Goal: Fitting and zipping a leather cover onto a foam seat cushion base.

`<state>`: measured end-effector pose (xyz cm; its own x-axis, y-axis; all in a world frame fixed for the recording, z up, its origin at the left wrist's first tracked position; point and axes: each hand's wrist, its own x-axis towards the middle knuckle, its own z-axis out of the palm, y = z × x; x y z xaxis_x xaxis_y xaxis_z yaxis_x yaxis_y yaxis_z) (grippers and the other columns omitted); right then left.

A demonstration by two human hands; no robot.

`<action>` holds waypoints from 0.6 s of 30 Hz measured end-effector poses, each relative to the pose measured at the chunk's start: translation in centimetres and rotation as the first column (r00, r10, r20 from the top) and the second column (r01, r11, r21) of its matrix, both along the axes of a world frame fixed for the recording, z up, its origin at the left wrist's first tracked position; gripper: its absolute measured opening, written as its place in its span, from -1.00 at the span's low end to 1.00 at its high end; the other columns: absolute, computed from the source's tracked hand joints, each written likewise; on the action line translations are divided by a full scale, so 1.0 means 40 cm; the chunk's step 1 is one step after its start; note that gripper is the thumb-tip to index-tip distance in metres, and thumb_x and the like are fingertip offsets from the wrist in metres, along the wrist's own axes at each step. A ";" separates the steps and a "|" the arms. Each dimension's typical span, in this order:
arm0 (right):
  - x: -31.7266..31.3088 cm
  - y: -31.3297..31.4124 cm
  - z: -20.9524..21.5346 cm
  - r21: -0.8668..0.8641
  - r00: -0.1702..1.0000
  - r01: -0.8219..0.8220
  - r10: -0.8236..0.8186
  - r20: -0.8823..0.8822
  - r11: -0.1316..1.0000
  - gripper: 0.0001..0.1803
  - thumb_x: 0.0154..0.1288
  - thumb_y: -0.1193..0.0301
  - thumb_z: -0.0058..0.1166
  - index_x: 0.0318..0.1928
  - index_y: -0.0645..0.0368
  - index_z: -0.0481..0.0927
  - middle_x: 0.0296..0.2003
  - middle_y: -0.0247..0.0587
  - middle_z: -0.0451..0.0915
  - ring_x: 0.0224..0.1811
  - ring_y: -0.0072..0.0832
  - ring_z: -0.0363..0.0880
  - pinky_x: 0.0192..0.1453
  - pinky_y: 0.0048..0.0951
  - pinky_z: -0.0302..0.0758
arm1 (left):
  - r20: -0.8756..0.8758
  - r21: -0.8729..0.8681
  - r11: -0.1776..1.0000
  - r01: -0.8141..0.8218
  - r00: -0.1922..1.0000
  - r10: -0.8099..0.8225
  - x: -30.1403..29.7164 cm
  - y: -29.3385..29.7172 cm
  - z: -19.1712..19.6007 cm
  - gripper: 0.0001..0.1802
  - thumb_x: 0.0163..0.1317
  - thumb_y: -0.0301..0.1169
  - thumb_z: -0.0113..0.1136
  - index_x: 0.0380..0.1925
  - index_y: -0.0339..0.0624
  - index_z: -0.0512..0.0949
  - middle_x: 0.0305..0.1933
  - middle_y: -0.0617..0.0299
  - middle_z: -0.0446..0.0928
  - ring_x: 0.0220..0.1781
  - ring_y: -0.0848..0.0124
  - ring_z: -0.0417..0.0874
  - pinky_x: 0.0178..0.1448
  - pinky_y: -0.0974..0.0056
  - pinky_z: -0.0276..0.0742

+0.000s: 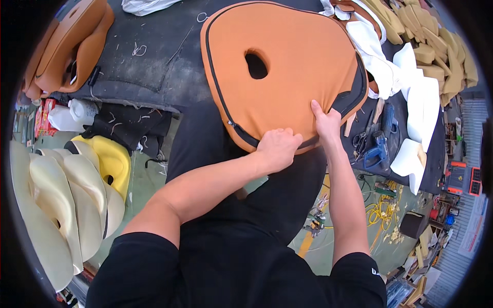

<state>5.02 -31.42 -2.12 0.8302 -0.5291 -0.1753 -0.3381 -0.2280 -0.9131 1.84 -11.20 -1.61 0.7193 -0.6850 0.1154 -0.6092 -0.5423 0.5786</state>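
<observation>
An orange seat cushion (287,61) with an oval hole lies in front of me, its near edge over my lap. A black zipper runs round its rim, with the slider at the near left. At the near edge my left hand (279,149) is closed, its fingers gripping the orange cover. To its right my right hand (327,122) pinches the cover near the right corner, thumb on top and fingers partly hidden. Beside that hand the cover gapes, and black material (349,92) shows in the opening. The fabric wrinkles between both hands.
Brown cushions (72,51) stand at the far left of the black table (138,66). Pale cushions (67,200) and a yellow one (110,159) are at left. Blue glue guns (379,149), scissors (359,141) and white covers (421,102) lie at right, with tan foam pieces (436,46) beyond.
</observation>
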 end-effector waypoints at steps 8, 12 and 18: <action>0.010 0.021 -0.016 0.293 0.985 0.034 -0.082 0.152 0.956 -0.57 0.46 0.24 0.36 0.03 0.43 0.67 -0.14 -0.09 0.78 -0.15 -0.43 0.71 -0.11 -0.35 0.63 | 0.123 -0.026 1.000 0.013 0.992 -0.010 0.080 0.105 0.009 -0.81 0.09 -0.48 0.30 -0.31 -0.16 0.49 -0.27 0.10 0.51 -0.12 0.07 0.67 -0.16 0.02 0.62; 0.017 0.040 0.010 0.184 0.997 0.074 -0.073 -0.012 0.980 -0.59 0.47 0.24 0.34 -0.03 0.43 0.67 -0.21 -0.08 0.79 -0.21 -0.40 0.73 -0.17 -0.36 0.61 | -0.375 -0.236 0.893 -0.384 0.883 0.282 0.043 0.210 -0.008 -0.76 0.28 -0.39 0.38 -0.38 -0.26 0.50 -0.54 0.06 0.58 -0.50 0.19 0.67 -0.36 0.15 0.53; 0.010 0.012 -0.019 -0.328 0.997 -0.065 0.077 0.026 0.943 -0.61 0.50 0.19 0.30 -0.16 0.36 0.68 -0.40 -0.26 0.69 -0.48 -0.51 0.59 -0.42 -0.35 0.56 | 0.008 -0.163 0.879 -0.448 0.890 0.456 0.134 0.367 -0.026 -0.69 0.29 -0.59 0.20 0.04 -0.31 0.51 0.01 -0.12 0.59 0.04 -0.14 0.68 0.10 -0.08 0.64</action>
<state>5.43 -30.94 -2.89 0.8704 -0.4915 0.0290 -0.2770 -0.5376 -0.7964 7.20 3.47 -2.64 0.9380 -0.2580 0.2316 -0.3465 -0.6723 0.6542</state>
